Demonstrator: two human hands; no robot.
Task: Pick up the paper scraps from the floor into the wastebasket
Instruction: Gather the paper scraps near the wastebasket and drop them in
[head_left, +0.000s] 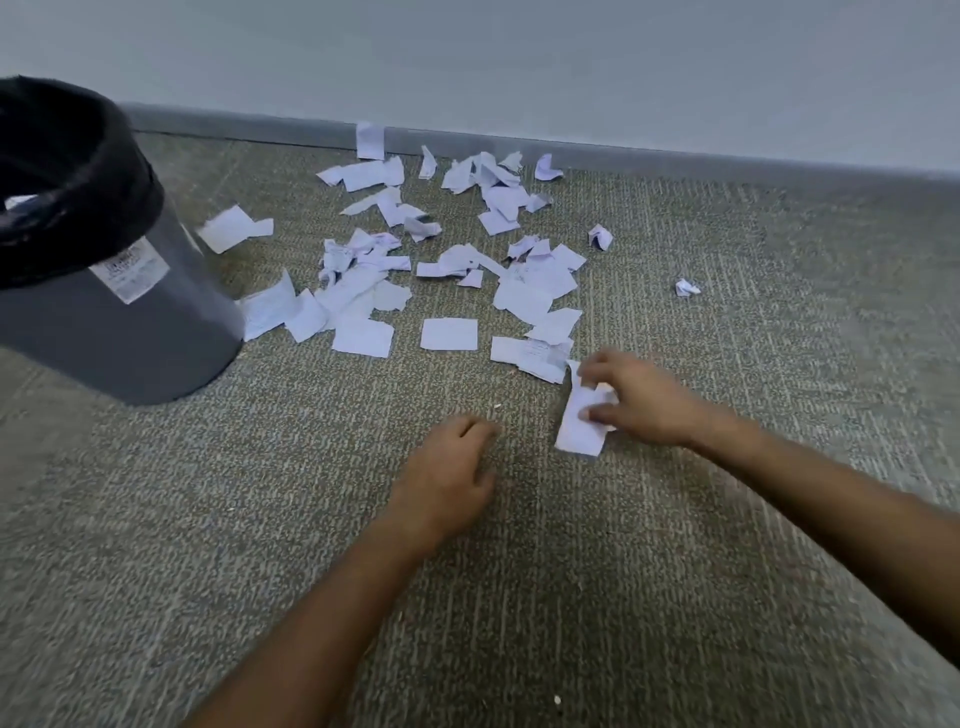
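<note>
Task barely begun: paper scraps strewn on carpet beside wastebasket. One scrap pinched by right hand; left hand loosely curled, nothing held.

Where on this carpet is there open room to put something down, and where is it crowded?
Bare carpet lies in front of the wastebasket, beside the left hand. More lies right of the two crumpled scraps, out to the baseboard. It is crowded with paper scraps from the wastebasket to the right hand.

The right hand pinches a white rectangular paper scrap above grey-green carpet; the left hand hovers empty, near a grey plastic wastebasket.
</note>
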